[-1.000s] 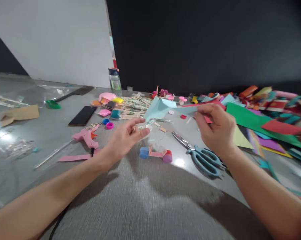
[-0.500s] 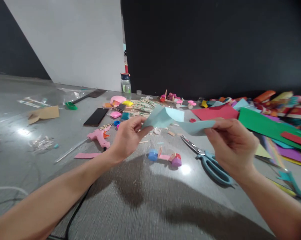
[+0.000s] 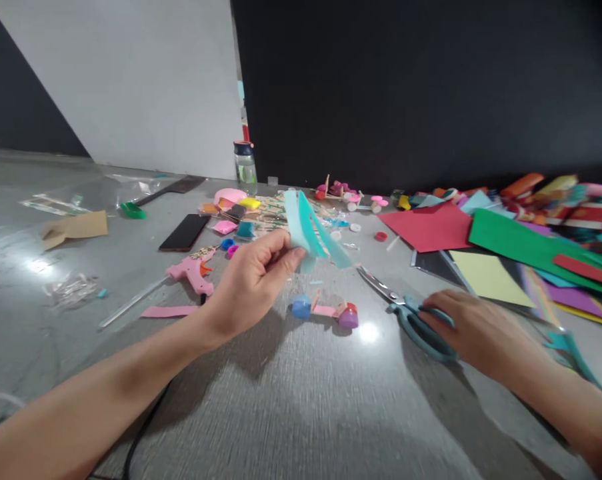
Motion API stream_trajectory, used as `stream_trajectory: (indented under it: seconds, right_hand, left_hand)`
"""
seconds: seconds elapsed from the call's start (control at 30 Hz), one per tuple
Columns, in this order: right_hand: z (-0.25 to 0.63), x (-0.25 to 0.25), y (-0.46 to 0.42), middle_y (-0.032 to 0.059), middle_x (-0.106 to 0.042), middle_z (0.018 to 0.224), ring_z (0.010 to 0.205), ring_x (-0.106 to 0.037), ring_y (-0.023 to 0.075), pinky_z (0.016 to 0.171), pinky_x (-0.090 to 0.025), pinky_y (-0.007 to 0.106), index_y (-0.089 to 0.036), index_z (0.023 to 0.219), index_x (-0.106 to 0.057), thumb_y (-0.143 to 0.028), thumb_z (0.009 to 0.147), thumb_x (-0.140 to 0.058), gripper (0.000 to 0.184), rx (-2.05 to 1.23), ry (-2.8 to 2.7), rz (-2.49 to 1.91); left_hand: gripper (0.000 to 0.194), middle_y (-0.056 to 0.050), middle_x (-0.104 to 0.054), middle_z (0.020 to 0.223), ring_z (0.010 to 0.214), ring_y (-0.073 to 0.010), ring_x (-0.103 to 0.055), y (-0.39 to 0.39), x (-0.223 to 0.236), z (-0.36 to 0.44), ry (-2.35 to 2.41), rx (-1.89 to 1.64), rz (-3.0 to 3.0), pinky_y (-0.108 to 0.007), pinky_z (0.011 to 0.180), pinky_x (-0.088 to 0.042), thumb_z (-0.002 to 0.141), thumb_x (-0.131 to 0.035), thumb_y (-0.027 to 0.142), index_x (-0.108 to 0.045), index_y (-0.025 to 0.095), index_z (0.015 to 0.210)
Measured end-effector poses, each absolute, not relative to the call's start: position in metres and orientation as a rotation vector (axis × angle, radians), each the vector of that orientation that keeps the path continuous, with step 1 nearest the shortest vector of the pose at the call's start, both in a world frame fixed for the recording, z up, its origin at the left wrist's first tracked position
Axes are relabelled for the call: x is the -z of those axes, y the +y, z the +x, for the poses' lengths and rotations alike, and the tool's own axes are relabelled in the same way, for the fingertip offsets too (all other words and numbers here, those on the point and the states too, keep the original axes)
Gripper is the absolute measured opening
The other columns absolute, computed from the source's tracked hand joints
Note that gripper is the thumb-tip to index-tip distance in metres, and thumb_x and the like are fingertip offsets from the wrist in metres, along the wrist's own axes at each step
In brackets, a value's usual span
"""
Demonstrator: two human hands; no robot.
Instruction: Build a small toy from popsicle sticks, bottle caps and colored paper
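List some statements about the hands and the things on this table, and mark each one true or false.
1. The left hand holds light-blue paper. True.
2. The right hand rests on the glue gun. False: its fingers are at the handles of the scissors.
3. The phone lies farther from the person than the glue gun. True.
4. The water bottle lies on its side. False: the water bottle stands upright.
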State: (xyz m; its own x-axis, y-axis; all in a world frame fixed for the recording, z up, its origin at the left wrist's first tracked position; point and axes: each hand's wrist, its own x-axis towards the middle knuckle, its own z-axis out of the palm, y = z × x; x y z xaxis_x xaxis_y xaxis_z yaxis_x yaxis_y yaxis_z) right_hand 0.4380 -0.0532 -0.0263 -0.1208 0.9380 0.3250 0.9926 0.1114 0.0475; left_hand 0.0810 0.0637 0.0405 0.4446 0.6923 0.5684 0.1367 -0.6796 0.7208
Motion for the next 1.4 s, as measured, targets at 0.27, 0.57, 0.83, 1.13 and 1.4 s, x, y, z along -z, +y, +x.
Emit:
stream_trajectory:
  seconds: [0.27, 0.57, 0.83, 1.13, 1.4]
  right_hand:
    - [0.43, 0.04, -0.06, 0.0116, -0.073, 0.094, 0.093, -0.07, 0.0333, 0.079, -0.049, 0.043, -0.02, 0.093, -0.068, -0.044, 0.102, -0.046, 0.034, 0.183, -2.177, -2.272]
    - [0.424, 0.013, -0.067, 0.0097, -0.072, 0.074, 0.067, -0.069, 0.032, 0.055, -0.036, 0.035, -0.023, 0.087, -0.067, -0.045, 0.091, -0.053, 0.026, 0.088, -1.85, -2.377]
    - [0.436, -0.005, -0.091, 0.0067, -0.076, 0.105, 0.092, -0.073, 0.0297, 0.077, -0.061, 0.035, -0.026, 0.114, -0.072, -0.062, 0.077, -0.076, 0.051, -0.397, -1.806, -1.634]
    - [0.422, -0.011, -0.101, 0.0055, -0.076, 0.112, 0.098, -0.077, 0.0304, 0.075, -0.067, 0.033, -0.034, 0.118, -0.069, -0.066, 0.079, -0.076, 0.051, -0.235, -2.241, -1.468]
    - [0.431, -0.009, -0.103, 0.0039, -0.078, 0.107, 0.091, -0.079, 0.0267, 0.073, -0.067, 0.027, -0.033, 0.115, -0.068, -0.065, 0.085, -0.071, 0.044, -0.161, -2.339, -1.397]
  left_hand:
    - [0.022, 0.007, -0.032, 0.062, 0.048, -0.0087, -0.023, 0.067, -0.034, 0.089, 0.544, -1.104, 1.706, -0.026, 0.042, -0.019, 0.102, -0.054, 0.033, -0.049, 0.022, 0.084]
    - [0.024, 0.004, -0.036, 0.073, 0.064, -0.0099, -0.034, 0.06, -0.05, 0.077, 0.607, -0.882, 2.171, -0.024, 0.055, -0.031, 0.099, -0.047, 0.021, -0.044, 0.019, 0.075]
    - [0.022, 0.004, -0.042, 0.069, 0.061, -0.0089, -0.038, 0.066, -0.08, 0.059, 0.363, -0.161, 1.931, -0.022, 0.053, -0.03, 0.09, -0.06, 0.03, -0.052, 0.018, 0.074]
    - [0.031, 0.004, -0.047, 0.065, 0.058, -0.0084, -0.038, 0.076, -0.073, 0.062, 0.42, -0.035, 1.98, -0.021, 0.051, -0.03, 0.09, -0.073, 0.04, -0.061, 0.016, 0.074]
    - [0.032, 0.004, -0.043, 0.067, 0.06, -0.0097, -0.036, 0.076, -0.076, 0.059, 0.432, 0.021, 2.087, -0.022, 0.053, -0.029, 0.098, -0.062, 0.038, -0.057, 0.018, 0.073]
